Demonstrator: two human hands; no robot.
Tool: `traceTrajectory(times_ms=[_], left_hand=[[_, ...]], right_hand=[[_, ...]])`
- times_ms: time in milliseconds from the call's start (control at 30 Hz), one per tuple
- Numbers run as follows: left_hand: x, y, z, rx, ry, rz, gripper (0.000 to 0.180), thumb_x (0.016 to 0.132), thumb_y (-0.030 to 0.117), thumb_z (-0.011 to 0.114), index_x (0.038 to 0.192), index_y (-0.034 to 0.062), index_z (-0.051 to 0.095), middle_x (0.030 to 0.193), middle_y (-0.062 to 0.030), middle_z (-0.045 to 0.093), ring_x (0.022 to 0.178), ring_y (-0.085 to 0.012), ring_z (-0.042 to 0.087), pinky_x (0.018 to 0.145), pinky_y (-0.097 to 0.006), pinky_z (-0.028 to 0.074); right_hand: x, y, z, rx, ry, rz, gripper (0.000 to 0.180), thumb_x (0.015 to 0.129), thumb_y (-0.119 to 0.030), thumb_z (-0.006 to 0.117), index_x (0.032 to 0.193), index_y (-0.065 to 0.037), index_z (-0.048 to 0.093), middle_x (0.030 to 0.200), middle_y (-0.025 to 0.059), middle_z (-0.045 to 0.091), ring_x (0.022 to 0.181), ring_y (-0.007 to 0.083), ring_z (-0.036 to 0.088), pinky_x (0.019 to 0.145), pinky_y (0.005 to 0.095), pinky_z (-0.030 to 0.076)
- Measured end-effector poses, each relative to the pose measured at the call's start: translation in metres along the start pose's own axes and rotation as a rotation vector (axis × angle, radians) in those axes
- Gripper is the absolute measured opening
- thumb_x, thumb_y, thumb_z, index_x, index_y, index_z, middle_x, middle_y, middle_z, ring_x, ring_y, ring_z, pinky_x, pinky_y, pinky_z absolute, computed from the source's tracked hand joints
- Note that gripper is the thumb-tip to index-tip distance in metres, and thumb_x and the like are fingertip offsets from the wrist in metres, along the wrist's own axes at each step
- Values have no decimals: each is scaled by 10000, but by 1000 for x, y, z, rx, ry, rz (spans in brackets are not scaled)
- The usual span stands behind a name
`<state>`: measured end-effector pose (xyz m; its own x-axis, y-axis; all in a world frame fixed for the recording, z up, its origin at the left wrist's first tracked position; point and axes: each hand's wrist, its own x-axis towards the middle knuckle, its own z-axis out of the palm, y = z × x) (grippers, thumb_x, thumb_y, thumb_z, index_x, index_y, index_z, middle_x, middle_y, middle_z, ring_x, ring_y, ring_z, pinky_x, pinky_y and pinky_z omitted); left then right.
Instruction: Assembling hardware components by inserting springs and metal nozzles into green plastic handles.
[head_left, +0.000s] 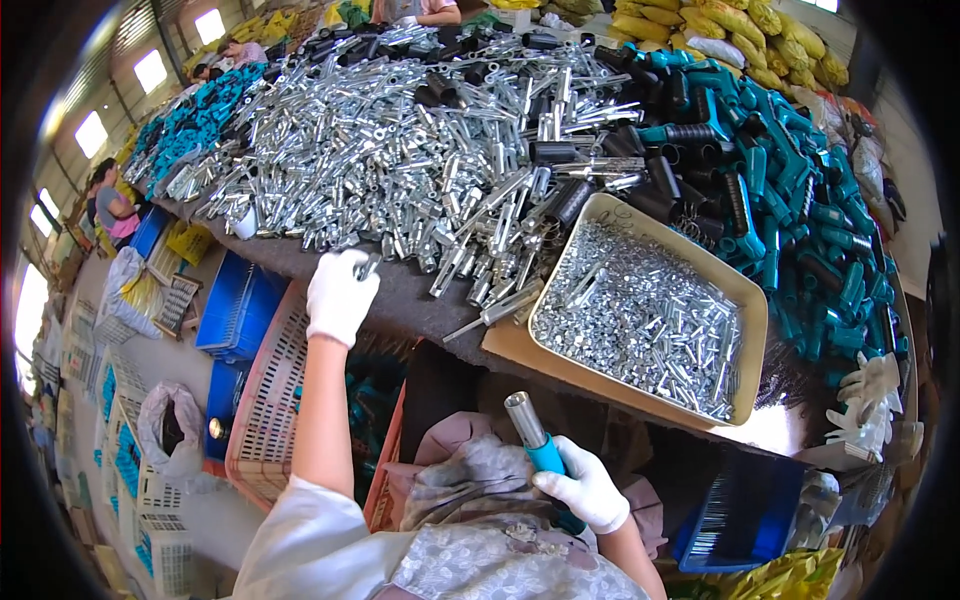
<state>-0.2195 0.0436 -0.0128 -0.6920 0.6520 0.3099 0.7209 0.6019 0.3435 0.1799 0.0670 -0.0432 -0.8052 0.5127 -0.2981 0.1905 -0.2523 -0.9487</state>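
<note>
My left hand (pixel 342 298), in a white glove, is reached out to the near edge of the heap of silver metal parts (pixel 380 150). Its fingers are closed on a small metal part (pixel 368 267), mostly covered by the glove. Close to my lap, my right hand (pixel 588 490), also gloved, is wrapped round a teal tool body (pixel 546 456). From its upper end a shiny metal tube (pixel 524 418) sticks up, tilted to the left, its open end upward. The lower part of the tool body is partly hidden by my hand.
A cream tray (pixel 752 330) of small screws and metal pins sits on cardboard at the table's near edge. Teal tool bodies (pixel 800 200) are piled at right, beside white gloves (pixel 868 405). A pink crate (pixel 262 400) and blue bins (pixel 235 305) stand at left. Other people work farther back.
</note>
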Motion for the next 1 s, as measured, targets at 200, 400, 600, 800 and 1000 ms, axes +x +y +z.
traceTrajectory(times_ms=[200, 400, 600, 800, 1000], left_hand=[[-21, 1, 0, -324, -12, 216, 241, 755, 142, 747, 982, 70, 710, 975, -139, 664, 833, -291, 662, 764, -388, 533], [-25, 39, 10, -518, -94, 309, 299, 780, 95, 740, 1075, 66, 696, 969, -83, 655, 748, -185, 645, 712, -306, 533], [-18, 29, 14, -358, -32, 262, 293, 830, 184, 714, 1105, 84, 703, 985, -131, 644, 868, -268, 645, 773, -371, 527], [-5, 25, -2, 43, -117, 373, 268, 844, 154, 619, 1098, 131, 699, 1055, -132, 665, 993, -327, 631, 874, -444, 514], [-16, 26, 5, -141, -57, 294, 261, 832, 165, 677, 1077, 76, 664, 1006, -167, 656, 962, -358, 638, 860, -429, 513]], right_hand=[[-1, 6, 2, -32, 11, 16, 349, 884, -193, 692, 1172, -33, 577, 839, 7, 578, 760, 92, 512, 728, 271, 461], [0, -3, 10, -116, -52, -50, 392, 878, -221, 694, 1199, -34, 570, 867, 61, 605, 809, 130, 546, 771, 302, 471], [-11, 13, -4, -61, 6, -168, 565, 926, -434, 642, 1327, -51, 535, 905, 95, 644, 781, 167, 605, 767, 321, 499], [-7, -9, -1, -130, -1, -174, 552, 903, -337, 693, 1349, -51, 536, 971, 110, 648, 851, 161, 612, 805, 308, 498], [-9, -12, 2, -276, 95, -283, 518, 874, -257, 726, 1307, -30, 555, 1055, 147, 647, 892, 248, 630, 838, 330, 501]])
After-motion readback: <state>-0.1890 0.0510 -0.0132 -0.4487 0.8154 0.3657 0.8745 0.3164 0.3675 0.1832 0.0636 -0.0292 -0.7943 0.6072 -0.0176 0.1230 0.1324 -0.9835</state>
